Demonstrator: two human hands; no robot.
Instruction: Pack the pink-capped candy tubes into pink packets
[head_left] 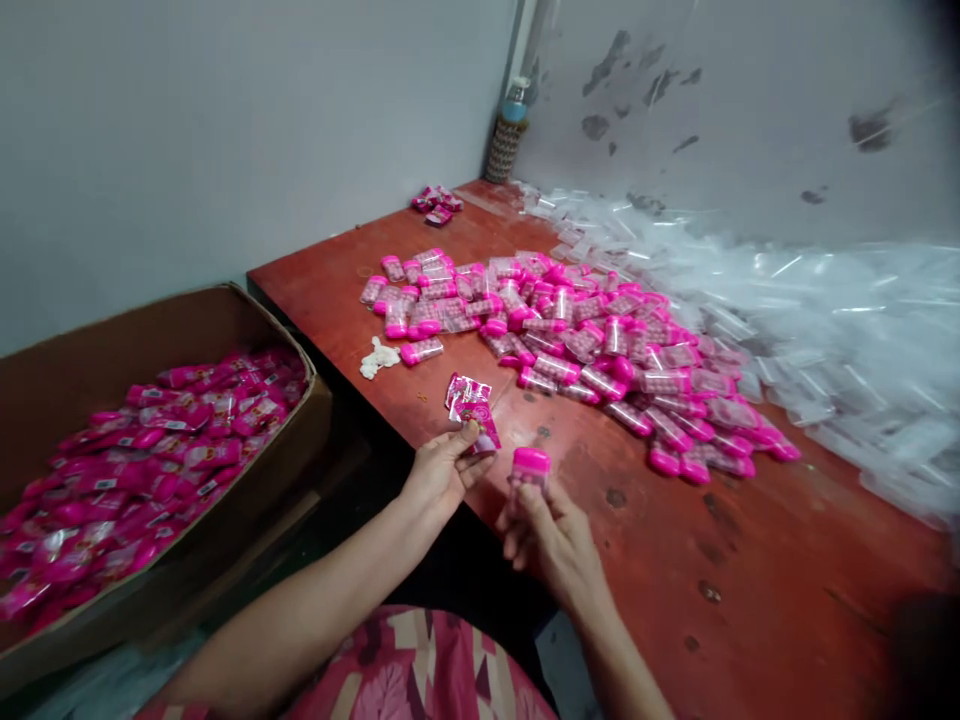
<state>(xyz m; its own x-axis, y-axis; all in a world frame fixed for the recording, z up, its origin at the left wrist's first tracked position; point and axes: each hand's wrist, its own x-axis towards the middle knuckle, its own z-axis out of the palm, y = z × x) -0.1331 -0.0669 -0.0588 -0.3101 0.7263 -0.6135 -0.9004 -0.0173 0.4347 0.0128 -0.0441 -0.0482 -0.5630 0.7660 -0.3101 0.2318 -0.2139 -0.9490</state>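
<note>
My left hand (439,475) pinches a pink printed wrapper (484,430) between thumb and fingers at the table's near edge. Just behind it lies some more shiny pink wrapping (459,390); where one piece stops and the other starts is hard to tell. To the right, my right hand (551,535) is closed around a small clear candy bottle (531,462) with its bright pink cap upward. The two hands are a short gap apart. Beyond them a large heap of similar pink-capped bottles (559,370) filled with small pale balls spreads over the red table (637,560).
On the left stands a cardboard box (307,345) full of pink-wrapped bottles (202,420). Clear plastic sleeves (787,300) are piled along the right wall. A whitish lump (379,357), a few pink packets (437,203) and a drink bottle in a woven holder (505,148) are farther back.
</note>
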